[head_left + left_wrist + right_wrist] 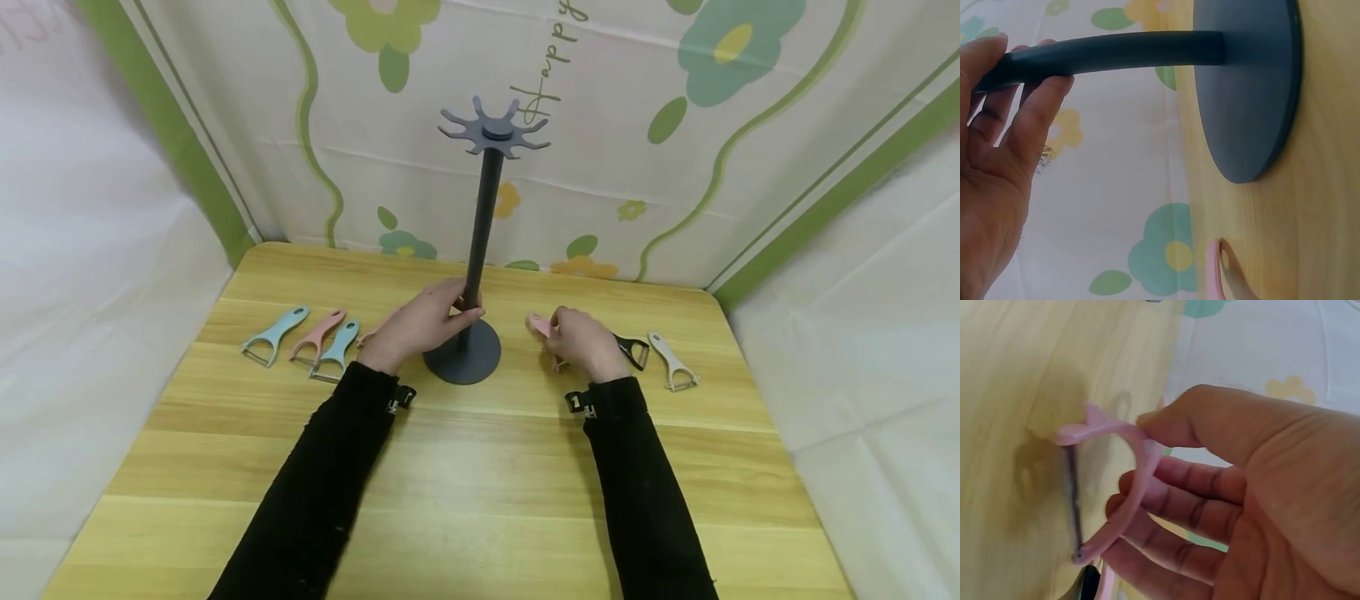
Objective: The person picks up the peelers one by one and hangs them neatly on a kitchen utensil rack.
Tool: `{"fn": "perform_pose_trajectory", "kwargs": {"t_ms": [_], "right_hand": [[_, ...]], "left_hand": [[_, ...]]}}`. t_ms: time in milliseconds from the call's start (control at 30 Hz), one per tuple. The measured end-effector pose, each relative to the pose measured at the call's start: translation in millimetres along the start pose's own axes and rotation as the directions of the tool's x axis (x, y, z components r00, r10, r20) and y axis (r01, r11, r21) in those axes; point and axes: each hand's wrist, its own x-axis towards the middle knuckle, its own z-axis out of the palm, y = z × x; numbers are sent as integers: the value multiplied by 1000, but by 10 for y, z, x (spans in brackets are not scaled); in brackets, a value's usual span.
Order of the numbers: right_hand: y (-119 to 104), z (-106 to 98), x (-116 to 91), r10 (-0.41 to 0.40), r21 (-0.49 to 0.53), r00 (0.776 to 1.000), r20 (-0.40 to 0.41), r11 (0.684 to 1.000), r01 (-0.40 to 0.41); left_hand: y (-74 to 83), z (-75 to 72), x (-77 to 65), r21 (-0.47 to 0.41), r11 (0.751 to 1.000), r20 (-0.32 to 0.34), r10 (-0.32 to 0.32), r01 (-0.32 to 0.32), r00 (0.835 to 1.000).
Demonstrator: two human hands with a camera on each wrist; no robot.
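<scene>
A dark grey stand rises from a round base and carries a ring of curved hooks at its top. My left hand grips the lower part of its pole, thumb on one side and fingers on the other. To the right of the base, my right hand holds a pink peeler between thumb and fingers, near where the handle meets the blade frame. Its metal blade faces away from the palm. In the head view the hand hides much of this peeler.
Left lie a blue peeler, a pink peeler, a smaller-looking blue peeler and another pink piece, mostly behind my left hand. Right of my right hand are a black peeler and a white peeler. A flowered cloth hangs behind the table.
</scene>
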Motion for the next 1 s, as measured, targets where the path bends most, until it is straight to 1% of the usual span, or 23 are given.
{"fn": "perform_pose_trajectory", "kwargs": {"t_ms": [133,267,467,667,733,1000], "right_hand": [[-12,-25,1,-36,5,997,-69,999,37],[-45,-49,-1,-56,31,990,-127,998,60],[-118,-94,-17,-93,12,972,-216,995,98],[-213,-147,-33,-97,52,960,-262,992,115],[-251,-174,-40,-106,59,954,-281,990,127],[-365,-276,-47,-133,80,917,-375,981,175]], "left_hand": [[-5,-5,-5,-8,1000,-6,-3,3,1000],[-4,2,-6,-3,1000,-7,-5,5,1000],[-1,22,1,-6,1000,-3,-9,9,1000],[7,32,-6,-3,1000,-10,-10,10,1000],[12,32,-9,-3,1000,-14,-8,8,1000],[22,37,-11,-1,1000,-18,0,0,1000]]}}
